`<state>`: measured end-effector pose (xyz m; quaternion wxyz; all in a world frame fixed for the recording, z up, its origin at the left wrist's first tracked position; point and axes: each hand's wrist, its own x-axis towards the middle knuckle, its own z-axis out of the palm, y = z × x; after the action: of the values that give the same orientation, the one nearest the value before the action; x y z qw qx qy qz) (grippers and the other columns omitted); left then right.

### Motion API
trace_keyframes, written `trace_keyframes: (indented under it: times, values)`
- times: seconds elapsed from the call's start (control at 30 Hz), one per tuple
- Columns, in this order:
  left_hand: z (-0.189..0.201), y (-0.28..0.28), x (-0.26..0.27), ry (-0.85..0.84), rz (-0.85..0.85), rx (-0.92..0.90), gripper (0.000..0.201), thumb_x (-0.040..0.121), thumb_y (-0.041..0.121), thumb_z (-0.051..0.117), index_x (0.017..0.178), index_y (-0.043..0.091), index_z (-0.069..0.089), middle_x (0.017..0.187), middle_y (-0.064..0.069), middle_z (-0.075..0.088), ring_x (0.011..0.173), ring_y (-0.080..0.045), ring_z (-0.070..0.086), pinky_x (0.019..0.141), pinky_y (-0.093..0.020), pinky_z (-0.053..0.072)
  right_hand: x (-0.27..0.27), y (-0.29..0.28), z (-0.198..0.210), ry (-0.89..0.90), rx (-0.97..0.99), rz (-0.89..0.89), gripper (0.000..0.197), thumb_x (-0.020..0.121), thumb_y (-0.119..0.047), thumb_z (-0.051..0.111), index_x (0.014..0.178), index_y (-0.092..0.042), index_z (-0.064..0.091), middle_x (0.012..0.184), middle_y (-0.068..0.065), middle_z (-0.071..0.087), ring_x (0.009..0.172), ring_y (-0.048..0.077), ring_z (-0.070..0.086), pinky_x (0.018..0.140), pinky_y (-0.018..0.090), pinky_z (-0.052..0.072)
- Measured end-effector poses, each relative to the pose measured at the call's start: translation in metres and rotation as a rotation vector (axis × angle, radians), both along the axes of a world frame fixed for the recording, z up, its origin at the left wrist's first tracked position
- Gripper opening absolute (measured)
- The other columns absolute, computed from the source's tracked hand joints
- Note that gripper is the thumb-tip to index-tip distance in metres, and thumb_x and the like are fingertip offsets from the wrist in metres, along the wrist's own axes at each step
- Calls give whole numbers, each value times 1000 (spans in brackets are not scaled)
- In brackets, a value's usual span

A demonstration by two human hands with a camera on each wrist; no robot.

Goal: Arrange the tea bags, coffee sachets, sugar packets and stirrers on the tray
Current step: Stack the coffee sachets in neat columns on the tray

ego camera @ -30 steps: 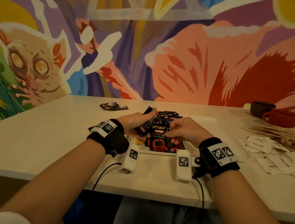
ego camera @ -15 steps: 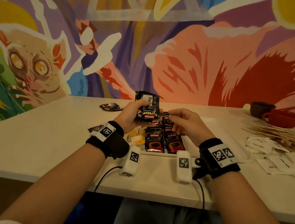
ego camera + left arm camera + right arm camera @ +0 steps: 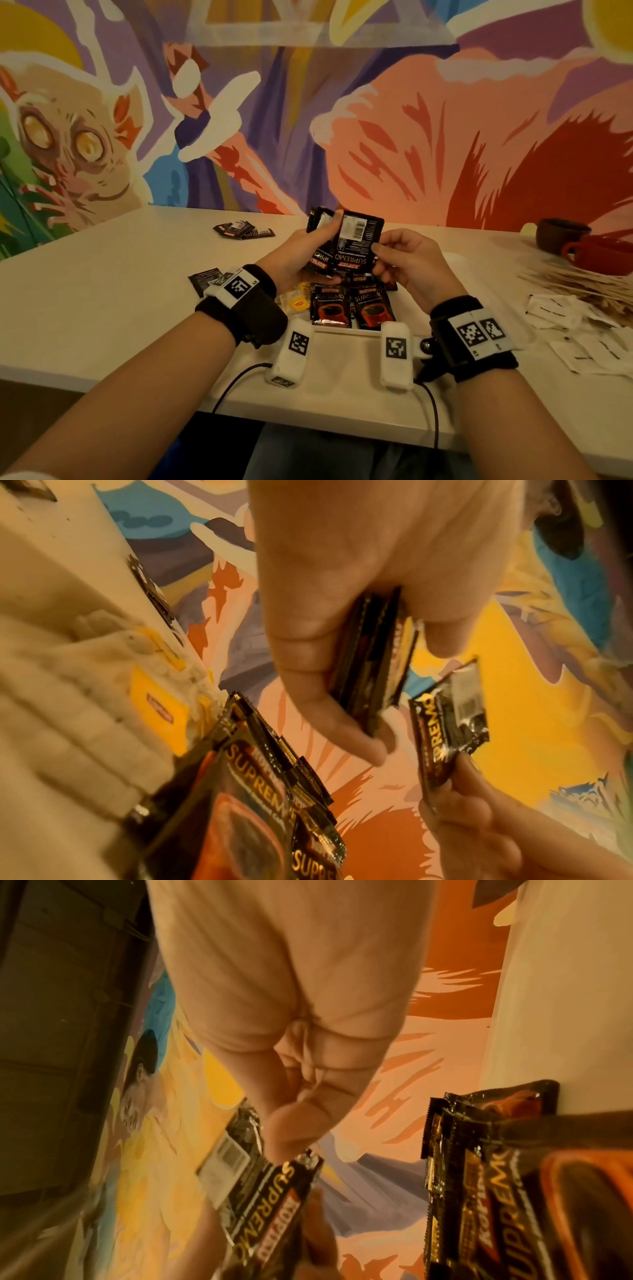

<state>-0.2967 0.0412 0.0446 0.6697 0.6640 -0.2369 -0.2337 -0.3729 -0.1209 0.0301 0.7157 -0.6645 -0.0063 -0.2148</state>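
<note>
— Head view, item one: what is held, and how is it marked?

— A black coffee sachet (image 3: 358, 245), back side shown with white barcode panel and "SUPREMO" lettering upside down, is pinched at its lower corner by the right hand (image 3: 407, 263), raised above the tray (image 3: 455, 270). A fanned stack of sachets (image 3: 320, 246) of the same kind is gripped in the left hand (image 3: 294, 255), thumb curled over the front; the count in the stack cannot be told. In the left wrist view the stack (image 3: 373, 669) is seen edge-on between thumb and fingers.

— Item two: what is counted on the tray and tabletop?

— Two sachets on the tray (image 3: 349, 305) are laid face up, side by side, red cup printed on each; more are partly hidden beneath the hands. Yellow-tagged tea bags (image 3: 296, 301) lie just left of them, number unclear. One loose sachet (image 3: 205, 279) is noted beside the left wrist, and a small pile of sachets (image 3: 243, 230) far back on the tabletop (image 3: 102, 291). White sugar packets (image 3: 561, 318) and wooden stirrers (image 3: 575, 284) are heaped at right, uncounted. Two cups, one brown cup (image 3: 558, 234) and one red cup (image 3: 606, 255), stand at the right rear.

— Item three: edges and room?

— The tray's near edge sits close to the tabletop's front edge. Bare tray surface is seen right of the sachets.
</note>
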Motion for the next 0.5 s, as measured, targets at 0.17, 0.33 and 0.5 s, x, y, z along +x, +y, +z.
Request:
trace_keyframes:
  times: [0.17,0.33,0.5]
  values:
    - [0,1,0,133,-2,75,38,87,51,56,99,16,62,82,-8,66,67,-17,62,68,-33,57,-1,-3,1,-76,32,-14,26,82,19,47,74,-2,60,79,10,65,75,20,66,72,24,57]
    - [3,-9,1,-89,80,6,13,84,2,63,95,7,60,86,-6,62,77,-14,61,58,-26,57,-3,-2,2,-36,-43,-41,30,80,16,46,72,-4,66,74,7,66,77,21,60,71,24,51]
    - [6,-18,-2,-244,74,53,14,83,2,65,94,8,61,84,-6,64,76,-15,63,61,-25,58,-3,-8,-1,37,-140,-20,33,81,11,60,103,-14,61,84,0,59,76,16,62,74,29,55]
